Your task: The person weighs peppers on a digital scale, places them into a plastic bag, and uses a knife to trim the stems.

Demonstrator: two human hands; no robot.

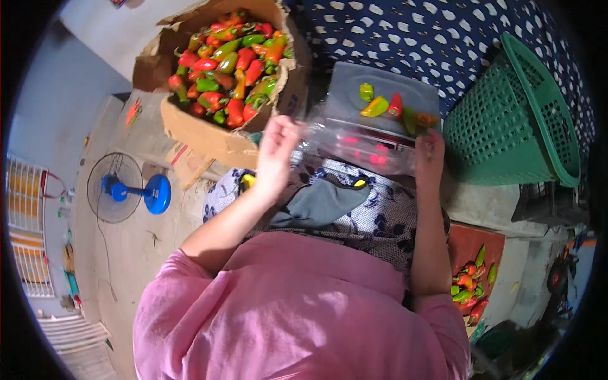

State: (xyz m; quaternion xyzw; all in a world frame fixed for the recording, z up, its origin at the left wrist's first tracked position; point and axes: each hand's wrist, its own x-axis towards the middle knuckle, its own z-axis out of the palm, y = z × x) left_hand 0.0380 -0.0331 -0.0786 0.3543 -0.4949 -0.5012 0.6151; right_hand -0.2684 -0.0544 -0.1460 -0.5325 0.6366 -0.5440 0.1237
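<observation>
My left hand (277, 154) and my right hand (430, 157) each pinch an edge of a clear plastic bag (361, 147), stretched between them above my lap. Just beyond the bag stands a small grey scale (354, 85) with several peppers (392, 109), green, yellow and red, on its tray. A cardboard box (202, 133) heaped with red, green and orange peppers (231, 66) sits to the upper left, close to my left hand. Pink sleeves cover my upper arms.
A green plastic basket (513, 120) lies tilted on the right. More peppers (470, 285) lie in a heap at the lower right. A blue fan (126, 188) stands on the floor at left. Dark spotted cloth (430, 38) covers the back.
</observation>
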